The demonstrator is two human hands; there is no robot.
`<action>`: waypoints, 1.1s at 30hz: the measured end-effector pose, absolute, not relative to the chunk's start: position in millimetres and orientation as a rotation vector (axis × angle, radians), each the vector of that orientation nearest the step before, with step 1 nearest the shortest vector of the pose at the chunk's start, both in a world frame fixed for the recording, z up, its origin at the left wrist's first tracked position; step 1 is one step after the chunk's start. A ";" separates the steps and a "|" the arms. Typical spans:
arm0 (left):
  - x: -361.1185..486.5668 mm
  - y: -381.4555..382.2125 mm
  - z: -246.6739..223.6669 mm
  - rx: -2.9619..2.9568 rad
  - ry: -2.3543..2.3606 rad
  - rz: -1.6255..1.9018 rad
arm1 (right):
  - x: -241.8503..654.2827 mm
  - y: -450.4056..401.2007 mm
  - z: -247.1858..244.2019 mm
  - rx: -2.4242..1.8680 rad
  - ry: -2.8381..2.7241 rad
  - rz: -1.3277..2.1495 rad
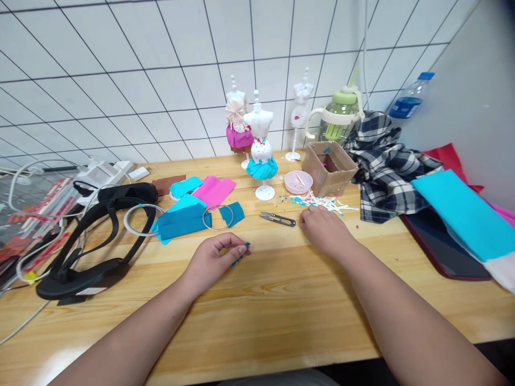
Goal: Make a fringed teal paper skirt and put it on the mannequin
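My left hand (222, 256) pinches a small dark teal piece of paper (238, 261) between thumb and fingers, low over the table. Out to the right, my right hand (324, 228) rests with its fingers curled at the near edge of a pile of white and blue paper strips (322, 203); whatever its fingertips hold is hidden. Thread snips (277, 219) lie between the hands, pointing left. Behind them stands a small white dress form (259, 124) with a turquoise paper skirt (262, 169). Left of the snips are dark teal paper sheets (185, 221) under a wire ring (218, 217).
Two more dress forms (236, 115) (301, 99) stand by the tiled wall. A pink dish (298, 183), cardboard box (330, 177), green-lidded jug (341, 115) and plaid cloth (382, 171) sit at right. A tablet (442, 252) lies under turquoise paper. A black headset (92, 268) and cables occupy the left.
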State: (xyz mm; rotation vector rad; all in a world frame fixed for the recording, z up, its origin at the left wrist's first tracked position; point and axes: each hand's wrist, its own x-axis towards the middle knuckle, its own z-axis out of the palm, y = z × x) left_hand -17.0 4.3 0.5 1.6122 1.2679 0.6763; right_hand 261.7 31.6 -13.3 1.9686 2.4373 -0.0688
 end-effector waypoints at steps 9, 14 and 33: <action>-12.1 5.6 4.3 1.463 1.314 0.743 | 244.8 15.0 9.6 2.051 2.727 -0.836; -4.5 2.4 1.7 1.394 1.298 0.720 | 201.6 -8.4 11.1 1.853 2.412 -2.219; -0.3 -4.6 8.7 1.589 1.324 0.701 | 176.4 -10.7 -9.5 2.067 2.147 -2.380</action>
